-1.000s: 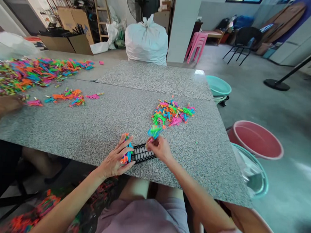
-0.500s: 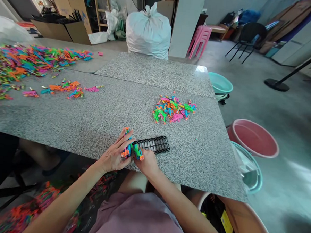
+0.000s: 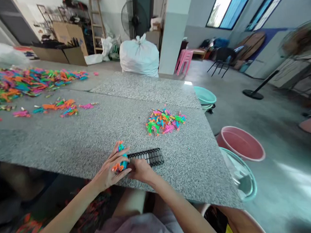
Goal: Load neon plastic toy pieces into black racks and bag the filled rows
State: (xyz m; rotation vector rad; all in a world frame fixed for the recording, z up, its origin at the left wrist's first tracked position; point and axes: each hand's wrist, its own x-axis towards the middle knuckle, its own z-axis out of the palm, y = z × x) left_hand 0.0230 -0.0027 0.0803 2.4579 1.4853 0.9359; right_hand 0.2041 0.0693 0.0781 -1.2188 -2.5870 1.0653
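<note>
Near the table's front edge, my left hand [image 3: 108, 171] is closed around a small bunch of colourful plastic toys [image 3: 123, 160], blue ones with orange round ends. Its fingers lie over the far side of the bunch and the thumb reaches toward the right hand. Just to the right, my right hand [image 3: 141, 169] has its fingers curled together at the left end of a black wire-mesh basket [image 3: 156, 156]. What those fingers pinch, if anything, is hidden. The basket lies on the speckled table, its left end covered by my hands.
Farther back on the granite table [image 3: 113, 124] is a small pile of similar toys [image 3: 167, 121]. A large heap [image 3: 29, 80] spreads at the far left, with loose toys [image 3: 57, 106] before it. Pink [image 3: 241, 143] and teal [image 3: 205, 95] tubs stand beyond the right edge.
The green toy seen between my hands is no longer visible there; the left hand still holds its bunch. My right hand has stayed by the basket's left end. The view has tilted up.
</note>
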